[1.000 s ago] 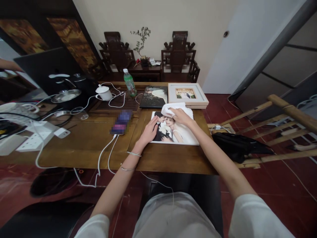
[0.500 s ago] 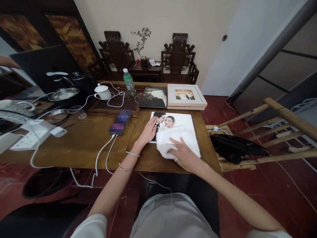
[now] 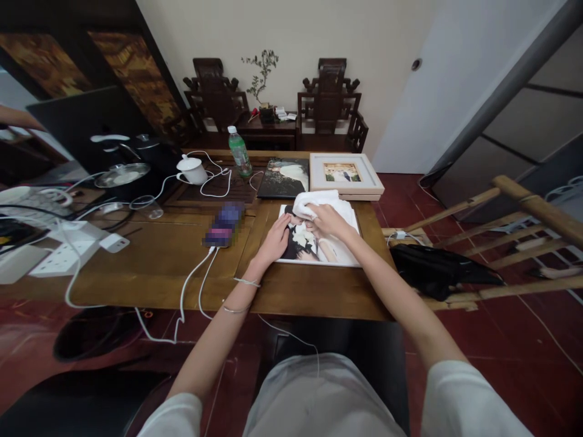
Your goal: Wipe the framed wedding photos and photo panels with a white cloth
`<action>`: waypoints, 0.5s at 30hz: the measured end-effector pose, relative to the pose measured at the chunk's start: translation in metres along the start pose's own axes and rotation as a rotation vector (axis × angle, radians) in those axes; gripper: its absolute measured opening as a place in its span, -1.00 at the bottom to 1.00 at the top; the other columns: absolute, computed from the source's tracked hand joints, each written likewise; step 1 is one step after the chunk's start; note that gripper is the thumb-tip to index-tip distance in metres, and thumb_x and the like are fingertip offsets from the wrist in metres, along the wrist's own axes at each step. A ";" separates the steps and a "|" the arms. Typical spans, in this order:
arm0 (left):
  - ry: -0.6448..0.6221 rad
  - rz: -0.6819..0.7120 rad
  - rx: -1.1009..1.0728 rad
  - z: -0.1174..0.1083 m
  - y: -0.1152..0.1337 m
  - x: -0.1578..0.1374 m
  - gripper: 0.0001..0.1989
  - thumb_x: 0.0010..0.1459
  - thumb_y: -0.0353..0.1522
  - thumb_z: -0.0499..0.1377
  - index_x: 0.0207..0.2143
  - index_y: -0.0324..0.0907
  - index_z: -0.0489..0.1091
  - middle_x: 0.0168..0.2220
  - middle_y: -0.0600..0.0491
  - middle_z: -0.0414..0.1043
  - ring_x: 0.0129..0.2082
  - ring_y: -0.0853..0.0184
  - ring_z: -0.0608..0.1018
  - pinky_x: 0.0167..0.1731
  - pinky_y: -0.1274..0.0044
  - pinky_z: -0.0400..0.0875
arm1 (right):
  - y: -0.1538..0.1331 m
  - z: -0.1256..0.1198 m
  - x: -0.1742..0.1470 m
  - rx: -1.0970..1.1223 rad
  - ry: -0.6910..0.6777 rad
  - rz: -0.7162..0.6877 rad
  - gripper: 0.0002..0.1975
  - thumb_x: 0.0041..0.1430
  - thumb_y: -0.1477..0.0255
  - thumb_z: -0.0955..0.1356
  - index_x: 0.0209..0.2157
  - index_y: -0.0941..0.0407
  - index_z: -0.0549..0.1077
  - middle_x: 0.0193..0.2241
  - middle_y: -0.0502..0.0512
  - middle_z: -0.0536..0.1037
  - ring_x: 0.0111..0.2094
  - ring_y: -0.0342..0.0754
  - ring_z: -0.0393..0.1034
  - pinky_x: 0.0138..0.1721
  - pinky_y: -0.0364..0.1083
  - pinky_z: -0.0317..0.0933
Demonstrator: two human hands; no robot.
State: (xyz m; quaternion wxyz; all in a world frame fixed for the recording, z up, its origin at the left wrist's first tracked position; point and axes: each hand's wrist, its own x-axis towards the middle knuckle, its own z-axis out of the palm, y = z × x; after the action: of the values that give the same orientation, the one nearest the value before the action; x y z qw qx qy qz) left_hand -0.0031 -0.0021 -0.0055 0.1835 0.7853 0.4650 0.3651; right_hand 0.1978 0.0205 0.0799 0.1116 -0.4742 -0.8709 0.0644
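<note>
A wedding photo panel point(image 3: 303, 243) lies flat on the wooden table point(image 3: 314, 291), showing a couple. My left hand point(image 3: 275, 238) rests with outstretched fingers on the panel's left edge. A folded white towel point(image 3: 334, 200) covers the far part of the picture. My right hand point(image 3: 328, 220) grips this towel and presses it onto the surface; its fingertips are partly hidden in the cloth. Just beyond the panel lie a dark photo album point(image 3: 283, 178) and a pale framed photo point(image 3: 344, 173).
To the left are a phone point(image 3: 224, 224) on white cables, a power strip point(image 3: 68, 249), a lidded white cup point(image 3: 191, 170) and a green-labelled bottle point(image 3: 239, 152). A bamboo rack point(image 3: 537, 206) with a black bag point(image 3: 432, 267) stands to the right.
My right hand has moved the towel away from me, from the near right part of the photo panel to its far edge. My left hand stays at the left edge.
</note>
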 end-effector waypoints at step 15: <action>0.009 -0.022 -0.017 0.001 0.003 -0.001 -0.55 0.25 -0.41 -0.12 0.16 -0.26 0.20 0.25 -0.11 0.15 0.29 0.22 0.14 0.28 0.27 -0.01 | -0.060 0.003 -0.141 0.050 -0.148 -0.227 -0.45 -0.01 0.73 0.19 0.04 0.11 0.33 0.09 0.30 0.37 0.29 0.12 -0.06 0.19 0.35 -0.12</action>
State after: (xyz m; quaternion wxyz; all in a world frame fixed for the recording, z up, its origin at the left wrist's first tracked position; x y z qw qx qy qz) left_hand -0.0004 -0.0041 -0.0049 0.1919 0.7769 0.4715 0.3705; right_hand 0.2225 -0.1299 0.0713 0.0654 -0.3638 -0.9229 0.1080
